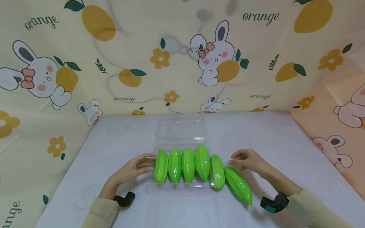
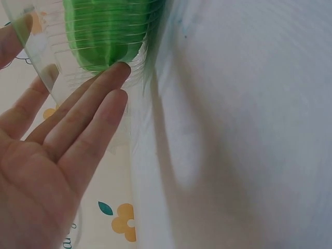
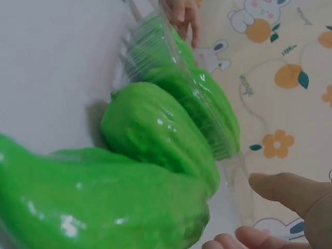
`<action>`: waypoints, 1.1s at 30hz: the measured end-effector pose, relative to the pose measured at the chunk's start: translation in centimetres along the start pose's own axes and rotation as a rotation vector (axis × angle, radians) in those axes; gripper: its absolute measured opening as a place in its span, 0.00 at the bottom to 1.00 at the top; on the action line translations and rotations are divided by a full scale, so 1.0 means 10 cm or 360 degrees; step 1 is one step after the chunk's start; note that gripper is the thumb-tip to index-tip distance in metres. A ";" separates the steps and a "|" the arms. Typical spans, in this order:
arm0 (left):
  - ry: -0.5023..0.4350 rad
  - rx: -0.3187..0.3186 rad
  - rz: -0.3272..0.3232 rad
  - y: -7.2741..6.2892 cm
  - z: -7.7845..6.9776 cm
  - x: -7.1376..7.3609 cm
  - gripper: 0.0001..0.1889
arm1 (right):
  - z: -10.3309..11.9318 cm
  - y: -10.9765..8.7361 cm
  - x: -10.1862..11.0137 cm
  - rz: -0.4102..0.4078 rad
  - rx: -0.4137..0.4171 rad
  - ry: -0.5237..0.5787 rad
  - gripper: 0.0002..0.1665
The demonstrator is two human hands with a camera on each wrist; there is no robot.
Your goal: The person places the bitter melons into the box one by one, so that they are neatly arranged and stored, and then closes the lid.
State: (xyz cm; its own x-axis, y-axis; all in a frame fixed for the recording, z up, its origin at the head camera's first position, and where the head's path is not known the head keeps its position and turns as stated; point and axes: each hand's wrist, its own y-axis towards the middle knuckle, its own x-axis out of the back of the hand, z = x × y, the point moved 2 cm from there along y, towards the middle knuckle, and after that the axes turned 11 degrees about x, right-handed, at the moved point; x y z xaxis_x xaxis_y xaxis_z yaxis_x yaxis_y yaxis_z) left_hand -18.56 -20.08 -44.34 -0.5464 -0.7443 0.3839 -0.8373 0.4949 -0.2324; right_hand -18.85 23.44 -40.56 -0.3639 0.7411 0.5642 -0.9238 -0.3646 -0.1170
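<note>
A clear plastic clamshell box (image 1: pixel 182 184) lies with its lid (image 1: pixel 181 129) folded back on the table, and several shiny green ridged gourds (image 1: pixel 175 166) stand side by side in it. Just outside its right wall lies another gourd (image 1: pixel 217 172). Farther right, one more gourd (image 1: pixel 239 186) rests slantwise on the table. My left hand (image 1: pixel 142 165) is at the box's left wall, its extended fingers (image 2: pixel 96 111) reaching the ribbed side. My right hand (image 1: pixel 246 161) hovers by the upper end of the slanted gourd, thumb (image 3: pixel 282 189) and fingers apart, holding nothing.
A white cover spreads over the table (image 1: pixel 114 142). Behind and at both sides hangs a cloth printed with rabbits and oranges (image 1: pixel 176 79). Each wrist carries a dark strapped device, seen at the left wrist (image 1: pixel 125 199) and right wrist (image 1: pixel 275 203).
</note>
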 end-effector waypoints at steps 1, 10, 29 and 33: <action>0.0004 0.0001 -0.0001 0.00 0.00 0.00 0.31 | -0.01 -0.01 0.00 0.0014 -0.0003 -0.0009 0.23; 0.0012 -0.0006 -0.0001 0.01 0.01 0.00 0.31 | -0.11 -0.07 0.03 0.0139 -0.0025 0.0002 0.31; -0.0003 -0.0006 0.0011 0.01 0.01 0.01 0.32 | -0.19 -0.09 -0.08 0.0290 -0.0100 0.0033 0.34; -0.0012 -0.0013 0.0017 0.01 0.01 0.01 0.32 | -0.20 -0.09 -0.07 0.0305 -0.0078 0.0049 0.33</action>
State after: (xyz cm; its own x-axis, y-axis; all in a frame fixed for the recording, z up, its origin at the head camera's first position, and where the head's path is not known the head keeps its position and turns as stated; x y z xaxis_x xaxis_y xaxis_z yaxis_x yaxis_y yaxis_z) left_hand -18.65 -20.14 -44.39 -0.5554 -0.7424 0.3745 -0.8313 0.5064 -0.2290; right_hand -17.94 24.37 -42.53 -0.5364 0.6781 0.5025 -0.8417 -0.4732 -0.2600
